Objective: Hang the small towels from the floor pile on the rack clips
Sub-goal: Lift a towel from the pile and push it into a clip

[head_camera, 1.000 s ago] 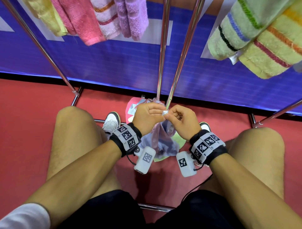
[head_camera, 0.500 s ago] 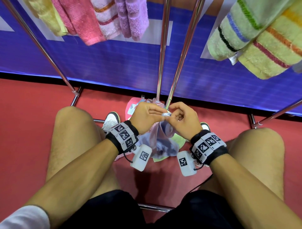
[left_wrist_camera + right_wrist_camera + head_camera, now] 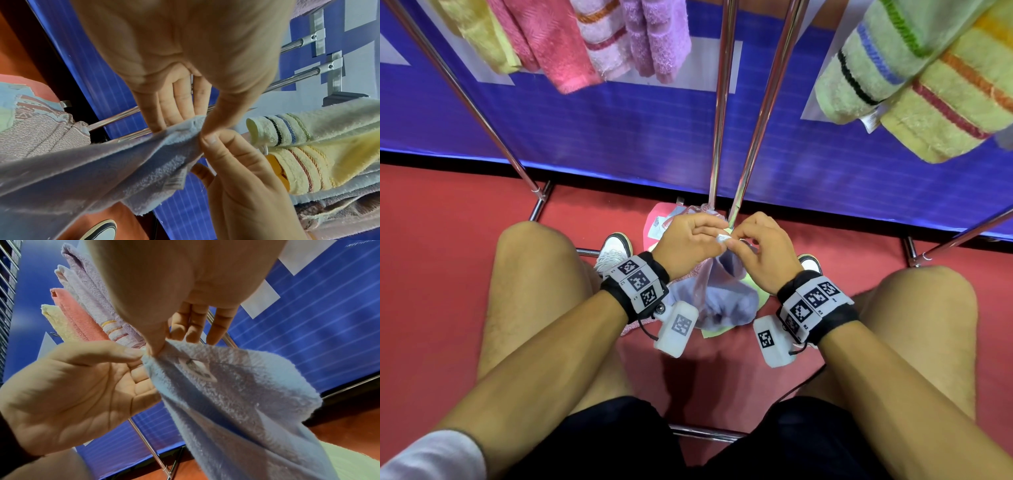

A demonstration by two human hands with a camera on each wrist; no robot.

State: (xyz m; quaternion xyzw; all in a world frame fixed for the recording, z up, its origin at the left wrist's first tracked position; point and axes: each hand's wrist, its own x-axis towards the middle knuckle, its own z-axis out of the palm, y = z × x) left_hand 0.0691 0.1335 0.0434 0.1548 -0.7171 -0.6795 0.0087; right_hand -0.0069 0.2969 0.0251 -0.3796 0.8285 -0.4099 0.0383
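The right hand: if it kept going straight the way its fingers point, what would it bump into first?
Most likely the left hand. The right hand points toward it, and both pinch the same corner of the lavender towel, fingertips almost touching. Depth is hard to judge.

The right hand [image 3: 185, 288] pinches a corner of the pale blue towel [image 3: 236, 402] with the thumb, and the left hand [image 3: 68, 394] pinches beside it (a small label shows on the cloth); folded towels [image 3: 82, 316] hang behind.
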